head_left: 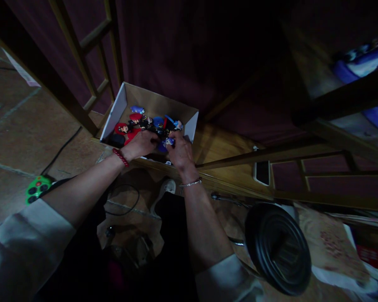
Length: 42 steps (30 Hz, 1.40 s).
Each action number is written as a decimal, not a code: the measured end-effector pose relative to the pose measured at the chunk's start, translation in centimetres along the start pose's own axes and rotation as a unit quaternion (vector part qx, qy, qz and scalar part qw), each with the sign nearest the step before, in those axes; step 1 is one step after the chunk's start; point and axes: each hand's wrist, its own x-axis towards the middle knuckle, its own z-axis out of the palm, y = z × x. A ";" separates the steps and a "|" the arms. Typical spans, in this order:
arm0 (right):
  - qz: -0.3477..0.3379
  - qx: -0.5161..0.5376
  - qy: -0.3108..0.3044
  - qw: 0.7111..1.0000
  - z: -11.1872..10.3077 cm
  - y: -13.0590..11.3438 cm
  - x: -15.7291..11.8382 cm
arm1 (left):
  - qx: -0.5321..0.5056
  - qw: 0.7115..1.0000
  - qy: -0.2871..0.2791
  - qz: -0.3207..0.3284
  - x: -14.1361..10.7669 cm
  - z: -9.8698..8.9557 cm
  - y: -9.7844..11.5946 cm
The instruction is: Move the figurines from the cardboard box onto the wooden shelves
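Observation:
A shallow open cardboard box (159, 98) with white sides sits on a wooden ledge. Several small toy figurines lie in it, including a red-topped figurine (122, 127) at the left and a blue one (137, 109) near the back. My right hand (181, 152), above the box's right front, is closed on a small blue-and-white figurine (168, 142). Beside it, my left hand (144, 144) reaches in over the red figurines with its fingers curled. What its fingertips hold, if anything, is hidden in the dim light.
On the wooden ledge (223, 144) to the right lies a phone-like device (262, 173). A round black ribbed object (277, 249) stands at the lower right. A green game controller (38, 188) and its cable are on the tiled floor at left. Wooden lattice frames (97, 33) flank the box.

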 end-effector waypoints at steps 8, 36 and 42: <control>-0.007 -0.016 -0.008 1.000 0.1 0.0 0.1 | -0.003 1.000 -0.002 -0.006 -0.2 -0.1 0.1; -0.024 -0.085 -0.017 0.996 0.7 0.0 0.7 | -0.028 0.999 -0.021 0.019 -0.1 0.1 -0.5; -0.023 -0.113 -0.030 0.993 0.6 -0.3 0.7 | -0.020 0.999 -0.024 0.019 -0.1 0.0 -0.3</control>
